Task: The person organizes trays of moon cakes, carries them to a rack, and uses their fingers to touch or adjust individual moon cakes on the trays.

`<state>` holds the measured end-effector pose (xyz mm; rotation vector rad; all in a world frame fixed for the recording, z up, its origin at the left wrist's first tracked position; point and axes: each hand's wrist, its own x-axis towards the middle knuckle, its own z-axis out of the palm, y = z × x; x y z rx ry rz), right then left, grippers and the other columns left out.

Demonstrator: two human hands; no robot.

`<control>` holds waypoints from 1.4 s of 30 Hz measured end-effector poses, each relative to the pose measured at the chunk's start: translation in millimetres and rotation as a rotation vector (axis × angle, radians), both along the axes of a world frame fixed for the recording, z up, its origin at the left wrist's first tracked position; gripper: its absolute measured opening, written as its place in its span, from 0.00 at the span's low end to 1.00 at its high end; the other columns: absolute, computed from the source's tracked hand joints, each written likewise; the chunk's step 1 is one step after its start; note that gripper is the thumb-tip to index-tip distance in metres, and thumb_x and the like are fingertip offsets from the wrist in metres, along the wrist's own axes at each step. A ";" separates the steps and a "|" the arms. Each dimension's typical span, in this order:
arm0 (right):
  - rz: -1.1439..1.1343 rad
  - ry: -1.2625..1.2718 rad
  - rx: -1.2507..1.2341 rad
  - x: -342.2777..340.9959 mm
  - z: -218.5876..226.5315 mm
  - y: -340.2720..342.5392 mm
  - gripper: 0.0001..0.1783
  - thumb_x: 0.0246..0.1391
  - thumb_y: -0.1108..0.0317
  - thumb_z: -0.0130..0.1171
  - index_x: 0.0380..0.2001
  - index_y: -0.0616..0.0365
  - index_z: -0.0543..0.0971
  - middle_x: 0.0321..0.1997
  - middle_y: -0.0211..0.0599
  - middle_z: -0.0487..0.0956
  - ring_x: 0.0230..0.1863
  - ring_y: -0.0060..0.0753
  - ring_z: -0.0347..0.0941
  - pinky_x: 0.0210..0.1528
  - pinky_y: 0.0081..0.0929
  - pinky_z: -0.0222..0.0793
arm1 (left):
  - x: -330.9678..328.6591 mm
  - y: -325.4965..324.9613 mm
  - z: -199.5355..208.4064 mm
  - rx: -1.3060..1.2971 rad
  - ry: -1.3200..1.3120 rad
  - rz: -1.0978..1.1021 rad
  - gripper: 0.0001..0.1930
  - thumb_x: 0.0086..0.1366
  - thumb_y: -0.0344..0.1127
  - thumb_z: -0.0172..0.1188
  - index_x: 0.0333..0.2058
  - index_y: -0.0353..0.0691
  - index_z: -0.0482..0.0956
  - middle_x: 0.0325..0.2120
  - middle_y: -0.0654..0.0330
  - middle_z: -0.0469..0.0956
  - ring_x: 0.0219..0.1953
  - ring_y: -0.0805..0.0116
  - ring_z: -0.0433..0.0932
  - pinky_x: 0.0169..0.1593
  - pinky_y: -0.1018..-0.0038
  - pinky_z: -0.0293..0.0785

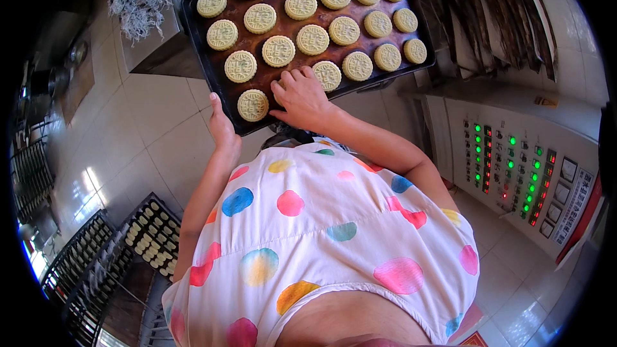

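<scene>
A dark baking tray (199,51) with a raised rim is tilted in front of me. Rows of pale round mooncakes (312,39) with scalloped edges and stamped tops lie on its brown surface. At the near left corner my left hand (223,130) grips the tray; its thumb points up along the outer side and the other fingers are mostly hidden. My right hand (303,97) reaches over the near edge, fingers curled around a mooncake in the nearest row and covering most of it. Just left of those fingers sits another mooncake (253,105).
At the right stands a control panel (514,167) with green and red lights. Dark racks (488,19) fill the upper right. Grey frayed strands (139,4) lie on a metal surface at the upper left. Trays of mooncakes (153,234) stand lower left, above the tiled floor (154,115).
</scene>
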<state>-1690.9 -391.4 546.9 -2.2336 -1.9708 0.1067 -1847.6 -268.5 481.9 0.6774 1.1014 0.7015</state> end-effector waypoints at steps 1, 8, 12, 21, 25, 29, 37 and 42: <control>0.002 -0.007 0.019 2.4 -4.1 -1.4 0.27 0.41 0.50 0.62 0.41 0.57 0.74 0.38 0.40 0.72 0.42 0.38 0.68 0.45 0.35 0.58 | 0.3 0.3 0.2 -0.001 -0.009 -0.003 0.31 0.62 0.58 0.49 0.46 0.30 0.72 0.42 0.57 0.76 0.41 0.67 0.76 0.47 0.72 0.71; -0.076 0.136 0.268 27.5 4.7 -25.2 0.24 0.44 0.57 0.62 0.44 0.57 0.74 0.45 0.39 0.74 0.46 0.40 0.69 0.49 0.36 0.61 | 4.0 -0.4 5.8 -0.026 0.094 0.046 0.31 0.61 0.58 0.51 0.45 0.30 0.73 0.41 0.57 0.77 0.40 0.67 0.77 0.46 0.73 0.72; -0.278 0.165 0.376 60.2 8.7 -52.5 0.17 0.46 0.61 0.61 0.39 0.56 0.76 0.42 0.38 0.76 0.46 0.40 0.70 0.49 0.36 0.62 | 1.9 -0.8 4.7 -0.015 0.093 0.050 0.32 0.61 0.59 0.51 0.46 0.30 0.72 0.43 0.56 0.76 0.42 0.68 0.75 0.48 0.73 0.70; -1.072 0.337 0.815 205.8 -60.3 -164.4 0.19 0.56 0.60 0.54 0.45 0.62 0.73 0.47 0.42 0.72 0.49 0.38 0.69 0.52 0.30 0.63 | 3.2 3.2 -9.2 0.021 0.055 0.043 0.32 0.62 0.57 0.51 0.48 0.29 0.70 0.45 0.57 0.75 0.44 0.67 0.74 0.50 0.73 0.69; -1.370 0.805 0.689 269.0 -95.9 -200.8 0.30 0.54 0.47 0.53 0.48 0.64 0.71 0.49 0.38 0.72 0.47 0.34 0.68 0.46 0.29 0.65 | 4.9 0.9 -6.7 0.014 0.058 0.055 0.32 0.62 0.57 0.51 0.49 0.28 0.70 0.45 0.56 0.74 0.44 0.67 0.74 0.51 0.73 0.68; -1.384 1.325 0.670 293.9 -105.1 -193.8 0.39 0.48 0.40 0.58 0.50 0.66 0.70 0.51 0.39 0.72 0.48 0.32 0.70 0.46 0.30 0.69 | 8.9 0.2 -4.9 0.179 0.243 0.120 0.33 0.62 0.57 0.51 0.48 0.27 0.70 0.45 0.56 0.74 0.44 0.69 0.72 0.51 0.74 0.67; -1.268 1.145 0.726 313.8 -123.4 -172.0 0.37 0.52 0.44 0.55 0.49 0.72 0.72 0.51 0.43 0.73 0.51 0.31 0.67 0.55 0.26 0.58 | 21.5 31.5 -22.1 0.205 0.234 0.137 0.34 0.60 0.58 0.54 0.46 0.27 0.71 0.43 0.55 0.75 0.43 0.68 0.73 0.50 0.73 0.67; -1.223 1.145 0.737 318.2 -120.9 -151.7 0.35 0.54 0.45 0.53 0.46 0.73 0.73 0.47 0.45 0.75 0.48 0.33 0.68 0.51 0.27 0.62 | 15.3 51.8 -49.6 0.173 0.104 0.116 0.34 0.58 0.58 0.57 0.46 0.27 0.72 0.42 0.54 0.75 0.43 0.67 0.74 0.49 0.72 0.68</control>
